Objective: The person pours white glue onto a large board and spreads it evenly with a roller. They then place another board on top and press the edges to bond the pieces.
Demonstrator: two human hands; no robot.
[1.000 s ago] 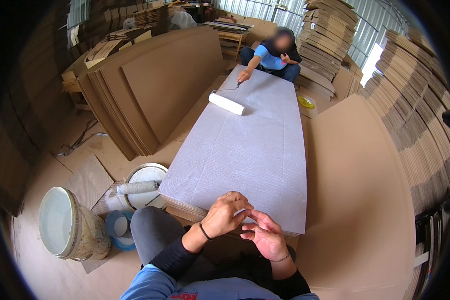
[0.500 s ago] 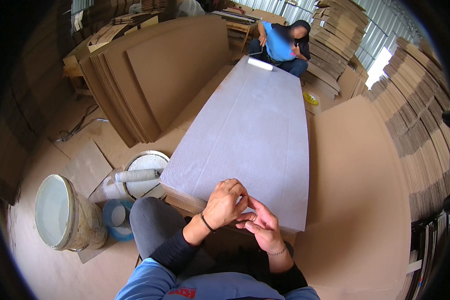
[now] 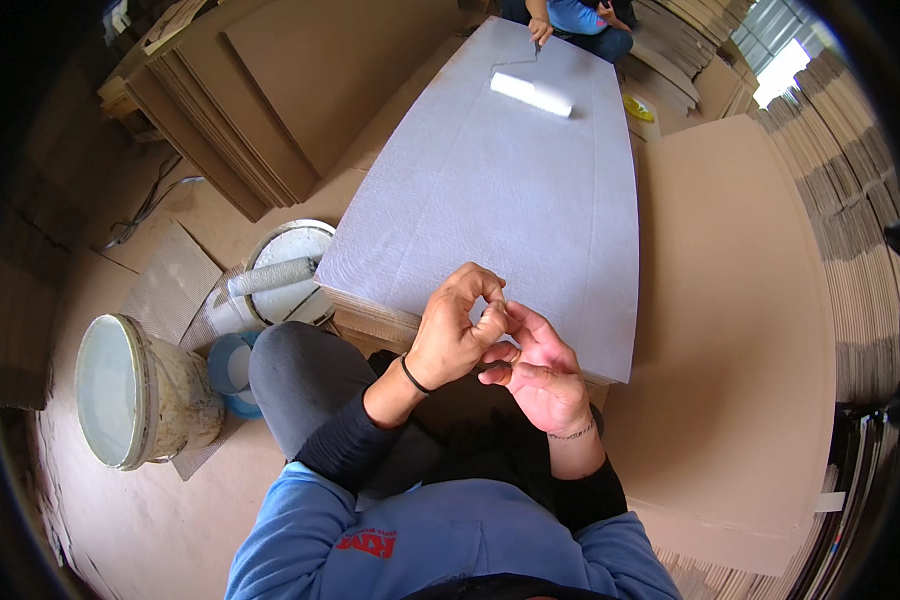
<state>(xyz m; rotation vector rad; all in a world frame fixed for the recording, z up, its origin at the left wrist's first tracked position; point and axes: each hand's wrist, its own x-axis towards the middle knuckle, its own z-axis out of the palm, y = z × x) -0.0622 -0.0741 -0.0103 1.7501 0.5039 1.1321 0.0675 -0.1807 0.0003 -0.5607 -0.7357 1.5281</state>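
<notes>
My left hand (image 3: 458, 328) is closed, its thumb and fingers pinched together at the fingertips of my right hand. What lies in the pinch, if anything, is too small to make out. My right hand (image 3: 545, 375) is palm up with its fingers partly curled and apart. Both hands are above the near edge of a long stack of cardboard sheets (image 3: 480, 210), whose top looks coated pale and wet. At the far end a co-worker's hand (image 3: 540, 28) holds a paint roller (image 3: 530, 95) with a white sleeve, which rests on that top sheet.
To my left stand a stained bucket (image 3: 150, 390), a blue tub (image 3: 232, 368) and a round pail (image 3: 300, 240) with a grey roller (image 3: 270, 277) across it. Large cardboard sheets (image 3: 330, 80) lean behind them. A wide cardboard sheet (image 3: 730, 330) and tall stacks (image 3: 820, 190) are on the right.
The co-worker's roller has moved from the far edge nearer along the top sheet. The view has tipped down toward me. My hands stay together at the fingertips, the right one a little more opened.
</notes>
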